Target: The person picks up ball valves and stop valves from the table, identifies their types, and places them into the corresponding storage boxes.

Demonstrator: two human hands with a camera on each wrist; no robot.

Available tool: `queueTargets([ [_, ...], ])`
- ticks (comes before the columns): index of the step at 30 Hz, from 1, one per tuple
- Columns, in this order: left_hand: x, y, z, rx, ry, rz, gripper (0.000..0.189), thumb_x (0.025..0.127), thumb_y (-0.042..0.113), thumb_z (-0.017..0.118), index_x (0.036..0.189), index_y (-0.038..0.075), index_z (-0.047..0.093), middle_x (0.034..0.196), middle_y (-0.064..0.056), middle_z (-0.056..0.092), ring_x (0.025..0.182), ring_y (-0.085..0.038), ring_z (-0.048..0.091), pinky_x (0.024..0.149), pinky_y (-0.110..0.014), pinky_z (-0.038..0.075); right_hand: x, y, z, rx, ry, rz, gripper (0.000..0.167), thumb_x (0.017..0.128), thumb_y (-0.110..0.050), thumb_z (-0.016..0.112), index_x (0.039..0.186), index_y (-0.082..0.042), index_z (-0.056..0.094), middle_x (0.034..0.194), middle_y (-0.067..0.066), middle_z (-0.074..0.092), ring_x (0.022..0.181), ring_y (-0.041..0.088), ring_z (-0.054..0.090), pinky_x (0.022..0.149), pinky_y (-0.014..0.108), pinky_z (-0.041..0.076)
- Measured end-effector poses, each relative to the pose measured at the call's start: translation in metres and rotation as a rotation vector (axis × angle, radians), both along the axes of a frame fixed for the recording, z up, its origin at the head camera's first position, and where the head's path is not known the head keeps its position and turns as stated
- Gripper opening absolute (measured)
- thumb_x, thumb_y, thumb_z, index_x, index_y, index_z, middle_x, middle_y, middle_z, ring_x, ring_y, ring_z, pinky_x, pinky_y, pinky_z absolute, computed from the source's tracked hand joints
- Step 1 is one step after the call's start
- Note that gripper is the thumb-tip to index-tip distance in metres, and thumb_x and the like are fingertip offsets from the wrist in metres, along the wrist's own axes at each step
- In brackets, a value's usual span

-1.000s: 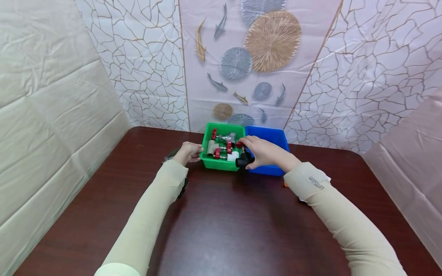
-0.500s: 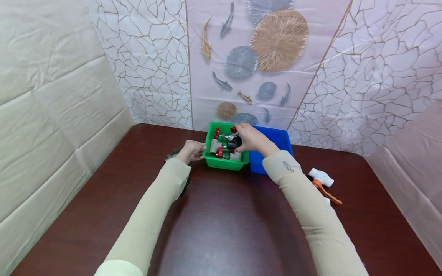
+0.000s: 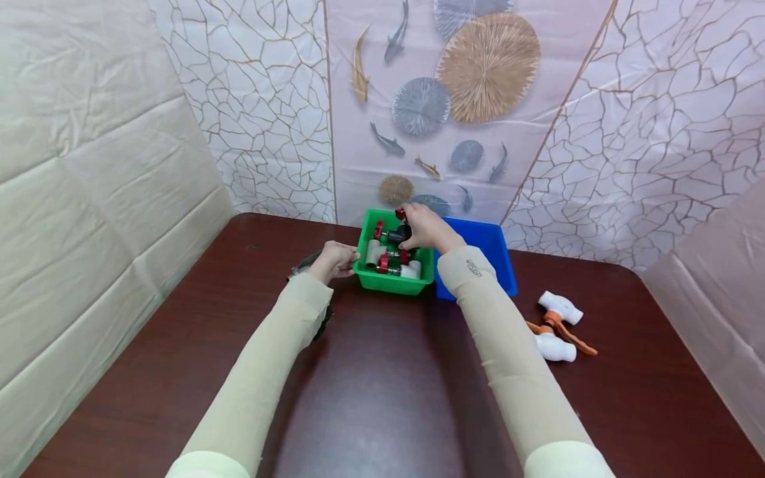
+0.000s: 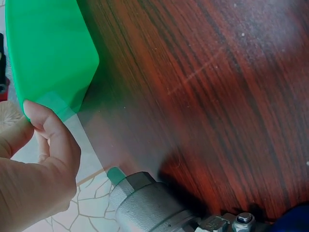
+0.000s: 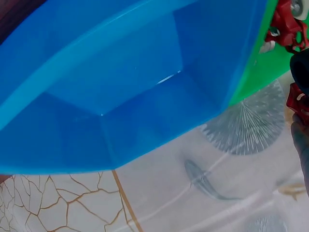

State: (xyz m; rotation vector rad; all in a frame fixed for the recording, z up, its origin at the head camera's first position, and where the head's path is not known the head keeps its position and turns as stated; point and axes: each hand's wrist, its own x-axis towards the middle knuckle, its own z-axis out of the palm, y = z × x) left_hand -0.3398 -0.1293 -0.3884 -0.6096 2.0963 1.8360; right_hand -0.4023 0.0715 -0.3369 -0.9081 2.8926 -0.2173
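My left hand (image 3: 333, 260) pinches the left rim of a green bin (image 3: 391, 284) between thumb and fingers; the left wrist view shows this grip closely. Over the back right of the bin, my right hand (image 3: 431, 229) holds a black valve (image 3: 404, 232) with a red handle, which shows at the edge of the right wrist view as a red handle (image 5: 298, 102). Other red-handled valves lie inside, including one with a white body (image 3: 410, 270) and one with a beige body (image 3: 373, 253). My right hand hides part of the bin's contents.
A blue bin (image 3: 501, 255) stands against the green one's right side. Two white valves (image 3: 560, 307) with orange handles lie on the table at right. Near my left wrist lies a metal fitting (image 4: 149, 205), mostly hidden in the head view. A patterned cloth backdrop rises behind.
My right hand has carried the black valve from the bin's front right corner leftward and back, over the bin. My left hand keeps its grip on the rim. The white valves have come into view.
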Motion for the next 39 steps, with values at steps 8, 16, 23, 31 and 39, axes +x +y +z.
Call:
queueTargets([
  [8, -0.001, -0.002, 0.003, 0.024, 0.014, 0.016, 0.032, 0.094, 0.006, 0.054, 0.125, 0.003, 0.059, 0.084, -0.004, 0.053, 0.061, -0.011, 0.045, 0.052, -0.019, 0.046, -0.019, -0.021, -0.010, -0.017, -0.008, -0.010, 0.090, 0.079, -0.030, 0.076, 0.146, 0.002, 0.025, 0.149, 0.023, 0.030, 0.138, 0.038, 0.029, 0.112, 0.047, 0.030],
  [16, -0.004, 0.006, 0.003, -0.008, 0.007, 0.020, 0.031, 0.094, 0.006, 0.054, 0.124, 0.004, 0.060, 0.094, -0.006, 0.056, 0.059, -0.012, 0.042, 0.055, -0.021, 0.046, -0.025, -0.025, -0.016, 0.008, 0.008, -0.024, 0.091, 0.081, -0.030, 0.074, 0.147, 0.004, 0.021, 0.150, 0.024, 0.027, 0.139, 0.038, 0.027, 0.113, 0.046, 0.029],
  [23, -0.018, 0.002, -0.011, -0.032, 0.014, 0.024, 0.021, 0.093, 0.004, 0.056, 0.110, 0.004, 0.067, 0.084, -0.009, 0.059, 0.059, -0.015, 0.045, 0.059, -0.026, 0.050, -0.028, -0.032, -0.021, -0.066, -0.009, -0.055, 0.091, 0.081, -0.029, 0.075, 0.147, 0.004, 0.021, 0.149, 0.024, 0.030, 0.138, 0.037, 0.029, 0.112, 0.046, 0.030],
  [31, -0.001, -0.001, 0.001, 0.004, 0.016, 0.015, 0.030, 0.094, 0.005, 0.054, 0.124, 0.003, 0.060, 0.082, -0.004, 0.051, 0.056, -0.011, 0.039, 0.053, -0.020, 0.045, -0.029, -0.040, -0.031, -0.021, -0.079, -0.079, 0.080, 0.083, -0.029, 0.072, 0.142, 0.003, 0.030, 0.144, 0.023, 0.037, 0.133, 0.036, 0.037, 0.107, 0.045, 0.036],
  [39, 0.003, -0.001, 0.001, 0.035, 0.016, 0.008, 0.032, 0.095, 0.007, 0.054, 0.126, 0.003, 0.059, 0.086, -0.004, 0.051, 0.061, -0.013, 0.040, 0.055, -0.022, 0.045, -0.028, -0.042, -0.024, 0.053, -0.203, -0.118, 0.076, 0.088, -0.027, 0.067, 0.145, 0.001, 0.027, 0.148, 0.023, 0.033, 0.135, 0.036, 0.036, 0.106, 0.046, 0.037],
])
